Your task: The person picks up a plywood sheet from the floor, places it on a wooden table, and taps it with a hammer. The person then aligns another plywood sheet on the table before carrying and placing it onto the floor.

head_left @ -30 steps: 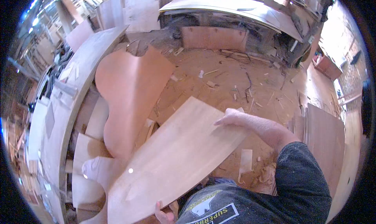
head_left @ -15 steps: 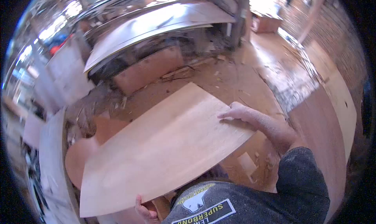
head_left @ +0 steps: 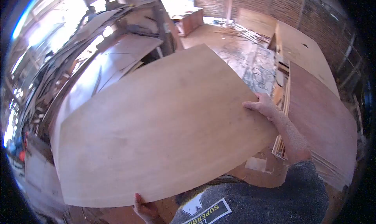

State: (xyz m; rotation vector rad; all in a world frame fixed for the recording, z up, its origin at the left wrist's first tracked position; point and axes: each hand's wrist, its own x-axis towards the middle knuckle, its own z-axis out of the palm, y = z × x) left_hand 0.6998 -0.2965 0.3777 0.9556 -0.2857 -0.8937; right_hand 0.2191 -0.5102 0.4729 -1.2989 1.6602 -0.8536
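Note:
A large, pale plywood sheet (head_left: 164, 130) spans the middle of the view, held up in front of my body. My right hand (head_left: 264, 106) grips its right edge, with the thumb on the upper face and the other fingers hidden behind the edge. At the near edge, my left hand (head_left: 145, 209) holds the sheet from below, its thumb tip showing above the rim. The sheet tilts, and its far corner reaches toward a wooden post.
Stacked reddish-brown panels (head_left: 321, 114) stand on the right, near a lighter panel (head_left: 305, 52). On the left, sheets (head_left: 113, 63) rest beneath piled offcuts. A reddish box (head_left: 190, 21) stands far back, by a brick wall (head_left: 254, 5). A scrap piece (head_left: 257, 164) lies on the floor.
My view has turned right, bringing the stacked panels and brick wall further in. The plywood sheet has come along and appears higher and larger, with both hands still holding it.

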